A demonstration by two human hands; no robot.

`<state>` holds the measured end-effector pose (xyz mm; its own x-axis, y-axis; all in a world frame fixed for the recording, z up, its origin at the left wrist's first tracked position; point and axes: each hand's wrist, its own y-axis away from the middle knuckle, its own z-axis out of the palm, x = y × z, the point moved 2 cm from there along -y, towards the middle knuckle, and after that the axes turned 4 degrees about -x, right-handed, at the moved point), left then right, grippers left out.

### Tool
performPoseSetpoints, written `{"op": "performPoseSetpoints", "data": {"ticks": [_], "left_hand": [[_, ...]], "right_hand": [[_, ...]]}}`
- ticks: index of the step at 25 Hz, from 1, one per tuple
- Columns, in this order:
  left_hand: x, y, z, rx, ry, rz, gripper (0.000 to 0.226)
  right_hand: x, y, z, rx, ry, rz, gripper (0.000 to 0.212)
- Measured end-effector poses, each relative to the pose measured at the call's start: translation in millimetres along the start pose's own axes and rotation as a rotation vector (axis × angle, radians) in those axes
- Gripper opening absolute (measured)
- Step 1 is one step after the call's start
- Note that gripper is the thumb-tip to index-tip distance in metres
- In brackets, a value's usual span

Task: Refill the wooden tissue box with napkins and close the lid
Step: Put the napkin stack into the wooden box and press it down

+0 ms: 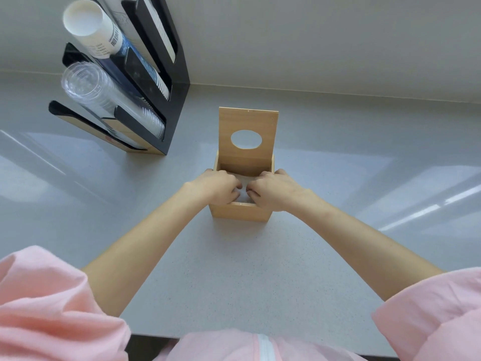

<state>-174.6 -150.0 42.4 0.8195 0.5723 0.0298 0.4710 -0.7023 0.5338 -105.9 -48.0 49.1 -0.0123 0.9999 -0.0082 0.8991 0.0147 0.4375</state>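
— Where, and what underway?
— On a pale grey counter (234,269), just beside a black cup dispenser (166,105) stocked with paper and clear cups. At centre, the wooden tissue box (240,213), lid (248,121) hinged up and standing upright, oval slot facing forward. Pressing napkins (243,187) down inside, by the look of it.

— Grip?
— Left hand (217,187) and right hand (273,190) both curled knuckles-up over the box mouth, fingertips tucked onto the white stack. Pinching or merely pushing: cannot tell.

— Best done how?
— Probably by pressing evenly at both sides, squaring the stack flat below the rim, teasing the top sheet up toward the middle for the slot. Only then lowering the lid, fingers clear of the front edge.

— Any writing?
— A barcode and small print on the paper cup sleeve (109,40), too small to read. Nothing on the box.
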Motion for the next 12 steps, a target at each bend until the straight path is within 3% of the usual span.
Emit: {"op": "performPoseSetpoints", "data": {"ticks": [6, 9, 12], "left_hand": [[3.4, 34.1, 15.4, 0.34, 0.377, -0.019, 0.036], [9.7, 53.7, 26.3, 0.521, 0.403, -0.045, 0.04], [16.3, 70.8, 39.6, 0.591, 0.371, -0.107, 0.047]], "right_hand": [[0.1, 34.6, 14.9, 0.292, -0.298, 0.051, 0.044], [-10.1, 51.1, 27.1, 0.338, -0.323, 0.083, 0.054], [-18.0, 63.5, 36.1, 0.344, -0.342, 0.127, 0.06]]}}
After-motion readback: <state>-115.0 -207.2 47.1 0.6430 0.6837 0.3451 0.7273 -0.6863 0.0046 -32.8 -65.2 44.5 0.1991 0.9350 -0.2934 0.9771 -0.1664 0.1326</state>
